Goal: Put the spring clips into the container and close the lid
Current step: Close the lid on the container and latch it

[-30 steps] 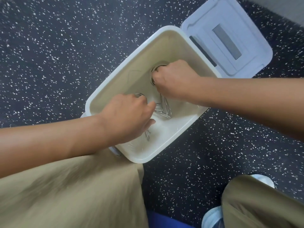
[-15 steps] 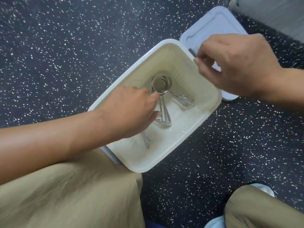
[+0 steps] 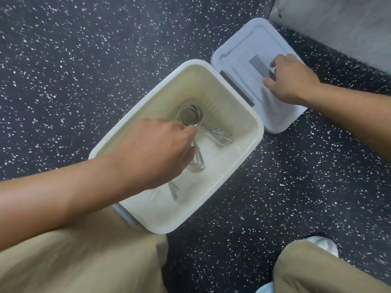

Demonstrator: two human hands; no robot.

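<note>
A white container (image 3: 251, 149) stands on the dark speckled floor. Its hinged lid (image 3: 239, 51) lies flat and open at the upper right. Several metal spring clips (image 3: 190, 116) lie inside, coils toward the far side, legs spread over the bottom. My left hand (image 3: 156, 155) reaches down into the container, with finger and thumb closed around a clip's legs just below the coil. My right hand (image 3: 294, 81) is on the inner face of the lid, fingers curled over the grey recessed handle (image 3: 259, 64).
My knees in tan trousers (image 3: 84, 261) fill the bottom of the view, the left one touching the container's near corner. A white shoe (image 3: 323, 244) shows at the lower right. A grey wall base (image 3: 338, 24) runs along the upper right, just behind the lid.
My right hand has left the container, let go of its clip and moved right onto the open lid. My left hand stays in the container on the clips.
</note>
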